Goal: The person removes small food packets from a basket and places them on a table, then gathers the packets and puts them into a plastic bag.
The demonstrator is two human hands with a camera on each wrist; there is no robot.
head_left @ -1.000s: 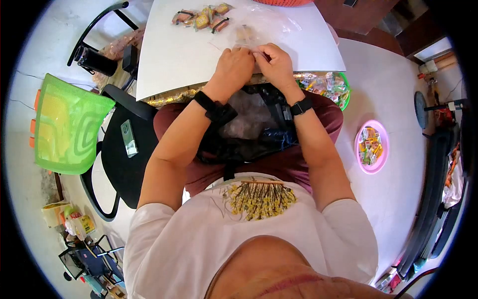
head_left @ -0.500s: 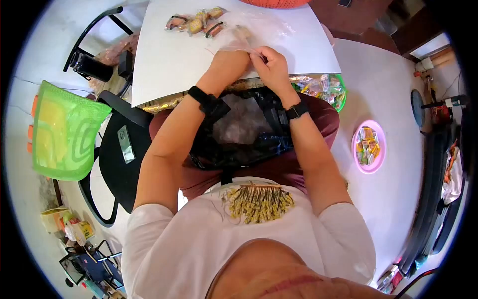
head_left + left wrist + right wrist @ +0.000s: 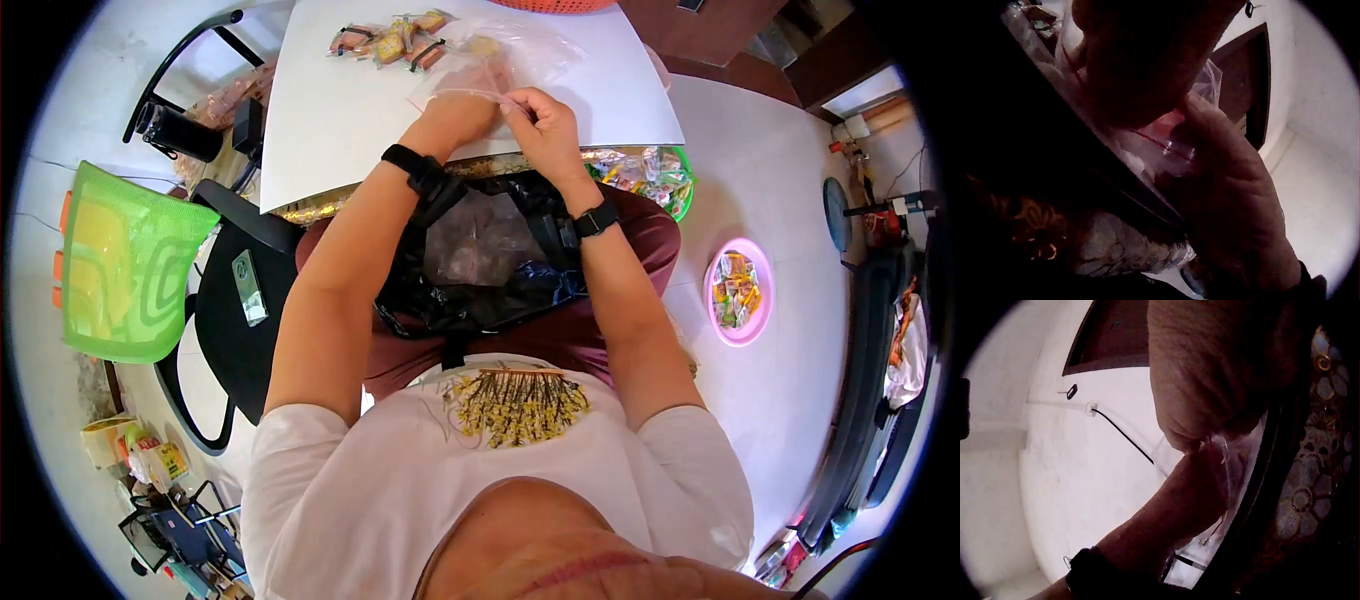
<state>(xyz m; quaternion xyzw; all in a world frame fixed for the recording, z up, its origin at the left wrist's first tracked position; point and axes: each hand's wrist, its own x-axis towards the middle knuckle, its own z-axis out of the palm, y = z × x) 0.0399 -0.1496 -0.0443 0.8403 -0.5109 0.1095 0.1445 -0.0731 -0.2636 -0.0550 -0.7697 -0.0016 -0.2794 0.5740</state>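
Note:
A clear zip bag with a reddish line along its mouth lies over the near part of the white table. My left hand reaches into it, the fingers veiled by film. A yellowish snack piece shows through the plastic just beyond those fingers; I cannot tell whether they hold it. With thumb and fingers my right hand pinches the bag's edge, close beside the left wrist. In the left wrist view the red zip line crosses the bag's film near the right hand.
Several wrapped snacks lie at the table's far left, near an orange basket. On my lap sits a black plastic bag with clear film inside. Wrapped packets fill a green basin and a pink basin on the right.
The left hand has slid forward under the bag's film, which now covers its fingers. The right hand keeps pinching the edge, and the bag has spread wider.

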